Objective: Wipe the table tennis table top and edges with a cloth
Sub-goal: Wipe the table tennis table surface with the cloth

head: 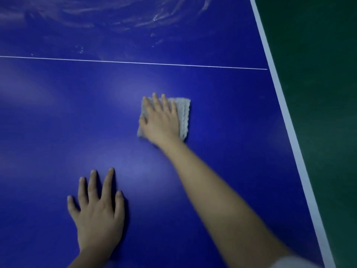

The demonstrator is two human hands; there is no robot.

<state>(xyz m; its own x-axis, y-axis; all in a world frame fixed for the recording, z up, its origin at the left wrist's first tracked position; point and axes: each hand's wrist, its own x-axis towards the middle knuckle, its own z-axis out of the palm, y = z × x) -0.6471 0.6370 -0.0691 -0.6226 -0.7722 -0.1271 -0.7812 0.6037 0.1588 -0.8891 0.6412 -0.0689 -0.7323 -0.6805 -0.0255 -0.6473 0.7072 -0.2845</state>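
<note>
A blue table tennis table top (222, 113) fills the view. My right hand (161, 120) lies flat on a folded pale grey cloth (183, 117), pressing it onto the table near the middle. The cloth shows mainly to the right of the fingers and a little at the left. My left hand (97, 211) rests flat on the bare table surface nearer to me, fingers spread, holding nothing.
A thin white centre line (135, 62) crosses the table beyond the cloth. Wet swirl streaks (116, 18) shine on the far part. The white edge band (286, 120) runs diagonally at the right, with dark green floor (324, 93) past it.
</note>
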